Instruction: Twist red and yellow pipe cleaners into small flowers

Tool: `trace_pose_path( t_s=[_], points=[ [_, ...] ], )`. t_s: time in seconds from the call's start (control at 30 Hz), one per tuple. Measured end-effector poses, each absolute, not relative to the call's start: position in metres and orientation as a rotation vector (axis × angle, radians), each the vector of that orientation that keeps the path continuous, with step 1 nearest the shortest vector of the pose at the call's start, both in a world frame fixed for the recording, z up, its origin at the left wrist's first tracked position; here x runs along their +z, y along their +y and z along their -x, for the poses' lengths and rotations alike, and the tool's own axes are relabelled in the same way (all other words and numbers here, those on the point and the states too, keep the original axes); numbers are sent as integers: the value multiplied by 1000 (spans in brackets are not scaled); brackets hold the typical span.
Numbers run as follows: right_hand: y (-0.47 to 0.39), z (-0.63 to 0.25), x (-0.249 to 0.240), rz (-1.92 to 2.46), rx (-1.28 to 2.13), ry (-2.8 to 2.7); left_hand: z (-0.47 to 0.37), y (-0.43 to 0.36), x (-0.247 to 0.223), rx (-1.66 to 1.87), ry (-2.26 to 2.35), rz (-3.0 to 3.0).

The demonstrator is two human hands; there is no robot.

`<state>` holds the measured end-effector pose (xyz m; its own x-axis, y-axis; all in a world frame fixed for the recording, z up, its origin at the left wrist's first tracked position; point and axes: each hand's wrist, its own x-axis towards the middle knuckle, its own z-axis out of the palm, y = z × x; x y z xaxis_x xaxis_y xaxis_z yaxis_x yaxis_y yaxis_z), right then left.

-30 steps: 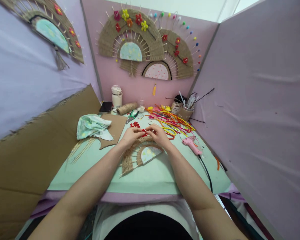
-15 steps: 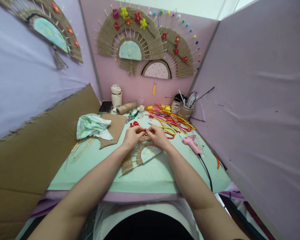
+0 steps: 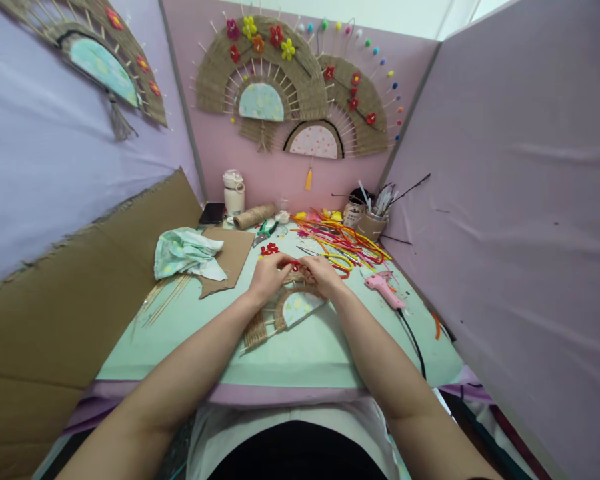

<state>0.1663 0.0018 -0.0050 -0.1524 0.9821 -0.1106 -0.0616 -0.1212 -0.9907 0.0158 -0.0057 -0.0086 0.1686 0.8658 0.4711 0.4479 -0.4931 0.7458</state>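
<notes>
My left hand (image 3: 268,276) is closed in a pinch on a small red pipe cleaner piece (image 3: 296,263). From the other side, my right hand (image 3: 324,275) pinches the same piece, its fingertips partly hidden. Below both hands lies a twine-wrapped half-round fan (image 3: 256,331) with a pale patterned fabric centre (image 3: 300,307). My wrists and fingers cover part of its upper edge. Just beyond my left hand, several red pipe cleaner flowers (image 3: 269,249) rest on the table. Scissors with yellow handles (image 3: 336,260) lie past my right hand.
A pink glue gun (image 3: 384,291) with a black cord lies at right. Behind are loose pipe cleaners (image 3: 360,241), a twine roll (image 3: 254,217), green-handled pruners (image 3: 266,231) and a white bottle (image 3: 234,193). Crumpled fabric (image 3: 184,252) covers part of the cardboard (image 3: 237,250) at left.
My right hand has shifted slightly right, its fingers now reaching lower over the fan. The fingertips of both hands are farther apart, with more of the red piece showing between them.
</notes>
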Motion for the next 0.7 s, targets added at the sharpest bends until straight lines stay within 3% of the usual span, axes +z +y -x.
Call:
trace_pose_path(
  t_s=[0.17, 0.47, 0.7],
  points=[
    [-4, -163, 0, 1098, 896, -1585, -5, 0, -5, 1208, 1178, -1494],
    [1, -166, -14, 1133, 656, -1801, -9, 3, -12, 1204, 1147, -1515],
    [-6, -149, -18, 1260, 428, -1621, -18, -4, -13, 1349, 1371, -1840]
  ],
)
